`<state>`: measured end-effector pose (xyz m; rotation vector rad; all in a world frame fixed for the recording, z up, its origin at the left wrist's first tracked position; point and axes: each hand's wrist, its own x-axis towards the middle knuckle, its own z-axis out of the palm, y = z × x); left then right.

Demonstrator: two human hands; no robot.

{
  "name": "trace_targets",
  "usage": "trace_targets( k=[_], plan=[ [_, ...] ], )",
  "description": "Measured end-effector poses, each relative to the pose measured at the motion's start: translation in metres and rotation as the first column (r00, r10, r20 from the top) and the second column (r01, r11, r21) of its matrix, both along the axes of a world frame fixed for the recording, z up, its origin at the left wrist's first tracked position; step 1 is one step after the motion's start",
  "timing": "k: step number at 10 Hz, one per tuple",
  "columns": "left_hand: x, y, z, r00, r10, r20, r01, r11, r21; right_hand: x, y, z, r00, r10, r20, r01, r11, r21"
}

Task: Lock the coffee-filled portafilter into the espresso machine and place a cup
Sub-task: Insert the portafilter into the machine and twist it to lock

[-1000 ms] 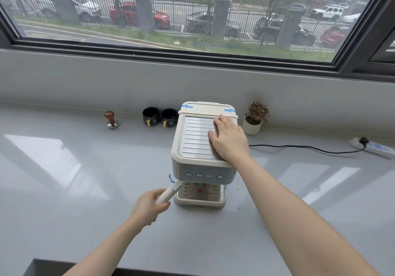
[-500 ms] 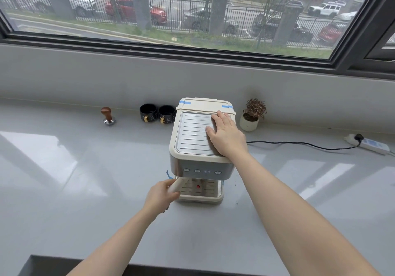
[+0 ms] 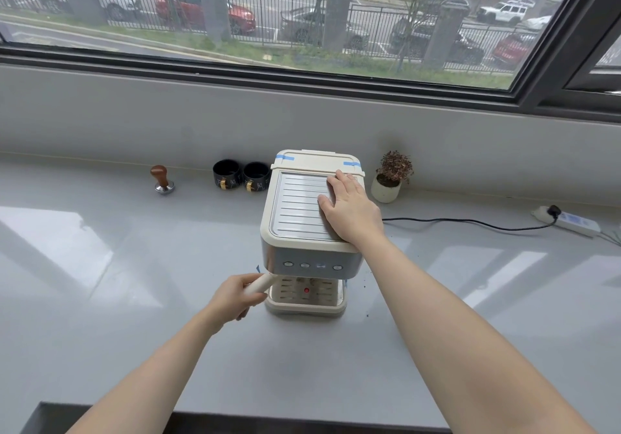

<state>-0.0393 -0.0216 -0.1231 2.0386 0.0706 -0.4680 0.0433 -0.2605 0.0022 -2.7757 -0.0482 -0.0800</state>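
A cream espresso machine (image 3: pixel 295 211) stands mid-counter, facing me. My right hand (image 3: pixel 349 210) lies flat on the right side of its ribbed top, fingers apart. My left hand (image 3: pixel 235 295) is closed around the cream portafilter handle (image 3: pixel 260 285), which sticks out from under the machine's front left corner; the portafilter's basket is hidden beneath the machine's front panel. The drip tray (image 3: pixel 305 306) with a red dot holds no cup. Two black cups (image 3: pixel 227 174) (image 3: pixel 256 176) with gold marks sit side by side at the wall, just left of the machine.
A wooden-handled tamper (image 3: pixel 162 180) stands left of the cups. A small potted plant (image 3: pixel 389 178) sits right of the machine. A black cable (image 3: pixel 470 221) runs to a power strip (image 3: pixel 571 221) at far right. The counter's front edge (image 3: pixel 235 417) is near me.
My left hand, still gripping the handle, has swung it to the right, closer under the machine's front. My right hand has stayed on the machine's top.
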Motion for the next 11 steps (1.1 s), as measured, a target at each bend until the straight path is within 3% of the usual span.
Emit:
trace_targets(
  k=[5, 11],
  plan=[
    [-0.005, -0.005, -0.007, 0.999, 0.039, 0.010, -0.038, 0.997, -0.063, -0.001, 0.001, 0.001, 1.000, -0.001, 0.001, 0.001, 1.000, -0.006],
    [0.001, -0.009, 0.001, 0.999, -0.031, 0.017, 0.031, 0.999, -0.010, 0.000, 0.002, 0.000, 1.000, -0.004, 0.014, 0.004, 1.000, -0.007]
  ],
)
